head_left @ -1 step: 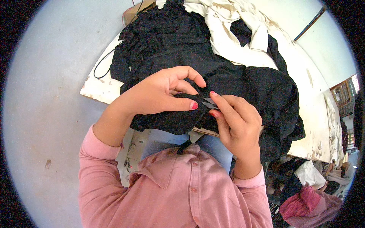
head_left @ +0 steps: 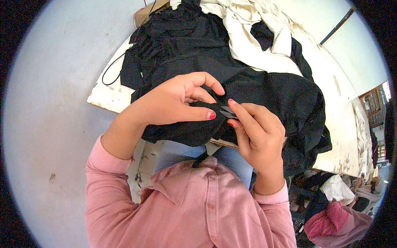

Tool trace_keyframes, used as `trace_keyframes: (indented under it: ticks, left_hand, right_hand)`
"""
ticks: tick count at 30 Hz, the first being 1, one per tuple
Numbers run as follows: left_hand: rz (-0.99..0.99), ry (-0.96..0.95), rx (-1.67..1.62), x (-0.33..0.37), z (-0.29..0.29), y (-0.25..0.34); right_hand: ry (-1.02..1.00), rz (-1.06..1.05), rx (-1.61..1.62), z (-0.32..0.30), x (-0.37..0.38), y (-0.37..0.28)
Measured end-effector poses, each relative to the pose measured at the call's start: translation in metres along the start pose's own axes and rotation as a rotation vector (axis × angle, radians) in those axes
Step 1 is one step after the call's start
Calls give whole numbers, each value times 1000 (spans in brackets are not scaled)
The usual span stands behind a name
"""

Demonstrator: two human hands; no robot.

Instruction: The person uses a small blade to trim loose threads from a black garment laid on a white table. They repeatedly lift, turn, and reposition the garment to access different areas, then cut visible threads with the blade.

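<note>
A large black garment [head_left: 273, 91] lies in folds over the table edge and down toward my lap. My left hand [head_left: 165, 99] pinches a bunched part of it, the thumb stretched along the top and the forefinger curved above. In my right hand [head_left: 261, 130] is a pair of small grey thread snips [head_left: 226, 112], held between thumb and fingers. Their two blades are slightly apart and point left, close to my left thumb tip and against the black cloth. The handle end is hidden inside my right hand.
Beneath the cloth is a worn white table [head_left: 337, 159]. Cream fabric [head_left: 242, 39] is heaped at the far side, partly over the black garment. A thin black cable [head_left: 108, 71] loops at the left table edge. Another person's pink-red clothing [head_left: 337, 225] shows at lower right.
</note>
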State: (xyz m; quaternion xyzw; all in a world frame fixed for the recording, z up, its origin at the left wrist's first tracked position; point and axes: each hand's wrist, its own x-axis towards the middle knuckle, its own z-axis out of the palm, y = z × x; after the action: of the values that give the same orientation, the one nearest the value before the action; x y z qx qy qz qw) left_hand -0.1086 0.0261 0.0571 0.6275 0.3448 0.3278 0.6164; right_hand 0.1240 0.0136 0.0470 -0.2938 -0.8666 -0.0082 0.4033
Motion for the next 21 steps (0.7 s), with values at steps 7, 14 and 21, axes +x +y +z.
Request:
trace_keyframes:
  ticks: [7,14,21]
  left_hand:
    - [0,-20,25,-1,1,0]
    - [74,-31,38,1,-1,-4]
    - [25,-26,82,2,0,3]
  right_hand:
    - [-23,-19,-112,-2,5,-9]
    - [-11,-73,-154,0,8,-6]
    - [-1,-110,-185,1,8,-3]
